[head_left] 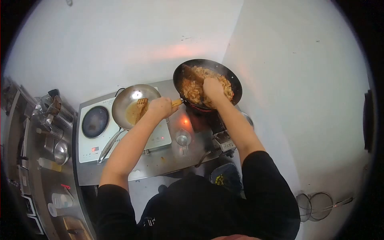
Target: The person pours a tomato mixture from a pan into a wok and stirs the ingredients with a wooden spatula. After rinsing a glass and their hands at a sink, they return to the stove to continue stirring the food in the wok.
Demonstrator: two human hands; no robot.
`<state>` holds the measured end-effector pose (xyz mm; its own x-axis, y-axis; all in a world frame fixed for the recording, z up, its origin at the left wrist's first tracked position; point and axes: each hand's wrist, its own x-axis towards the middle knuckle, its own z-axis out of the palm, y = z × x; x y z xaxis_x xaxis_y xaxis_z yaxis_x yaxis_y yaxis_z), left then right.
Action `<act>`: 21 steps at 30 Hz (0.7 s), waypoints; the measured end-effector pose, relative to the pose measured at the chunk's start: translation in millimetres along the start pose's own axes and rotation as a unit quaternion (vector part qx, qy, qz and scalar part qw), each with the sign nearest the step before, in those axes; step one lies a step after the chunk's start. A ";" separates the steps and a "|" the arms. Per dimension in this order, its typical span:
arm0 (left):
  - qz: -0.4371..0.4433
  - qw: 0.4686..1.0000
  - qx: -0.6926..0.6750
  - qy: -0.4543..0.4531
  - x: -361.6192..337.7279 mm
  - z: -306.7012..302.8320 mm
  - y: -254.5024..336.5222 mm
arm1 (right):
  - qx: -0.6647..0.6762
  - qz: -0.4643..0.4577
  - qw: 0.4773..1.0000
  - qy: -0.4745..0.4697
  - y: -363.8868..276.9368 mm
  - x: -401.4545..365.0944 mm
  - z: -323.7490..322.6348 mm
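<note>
The black wok (pixel 235 82) stands at the counter's right end, loaded with browned food (pixel 192 91). The left hand (pixel 161 108) is clenched around its wooden handle (pixel 177 103); the right hand (pixel 213 89) is closed on a utensil (pixel 191 75) inside it. Risk: a forceful stir may throw food over the rim or tip the wok toward the steel pan (pixel 128 98). The wok lies right of the left grip, beneath the right.
</note>
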<state>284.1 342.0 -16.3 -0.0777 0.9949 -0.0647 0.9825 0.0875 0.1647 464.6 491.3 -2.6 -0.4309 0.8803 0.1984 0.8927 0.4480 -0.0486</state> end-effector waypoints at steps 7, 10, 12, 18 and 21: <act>0.010 0.999 -0.012 0.031 0.6 0.8 -6.6 | -0.095 -0.087 0.991 -0.039 21.0 -75.8 -92.8; 0.013 1.000 -0.009 0.006 1.1 -5.2 -3.7 | -0.129 -0.127 0.981 -0.069 -1.6 -99.8 -73.5; -0.007 0.999 0.023 -0.047 -1.6 -10.5 0.7 | -0.142 -0.130 0.979 -0.074 -0.9 -67.8 -36.4; 0.001 1.000 0.002 -0.001 -1.9 -2.4 -2.0 | -0.165 -0.019 0.986 -0.029 53.0 -1.5 -55.4; 0.003 1.000 0.007 0.010 1.9 1.8 -3.5 | -0.196 -0.031 0.980 -0.003 66.2 -1.7 -88.4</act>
<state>280.9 343.6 -18.8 -0.0747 0.9962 -0.0437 0.9853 0.0805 0.1510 536.0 505.7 80.3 -0.4854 0.8547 0.1841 0.8464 0.4068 0.3436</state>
